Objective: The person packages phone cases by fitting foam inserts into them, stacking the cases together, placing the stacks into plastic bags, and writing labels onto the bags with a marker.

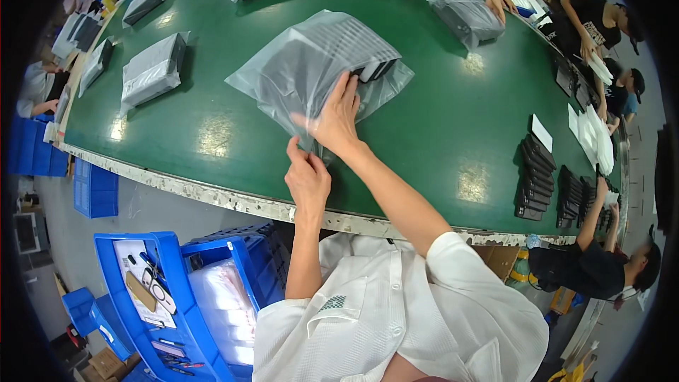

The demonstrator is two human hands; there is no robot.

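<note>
In front of me on the green table lies a clear plastic bag point(279, 74) holding a row of flat dark pieces point(378, 69), their edges lined up towards the far right. My right hand point(338, 117) rests on the bag with fingers stretched against the near side of the row. Its thumb points left and looks partly covered by plastic; whether the fingers are inside or outside the bag I cannot tell. Closer to me, my left hand point(309, 180) pinches the near corner of the bag between thumb and fingers.
Several bagged bundles point(154, 69) lie across the left and far table. At the far right, another person's hand point(501, 6) touches a bagged bundle point(465, 20). Stacked black pieces point(536, 178) stand right, near a co-worker point(590, 265). Blue crates point(244, 269) stand below the table edge.
</note>
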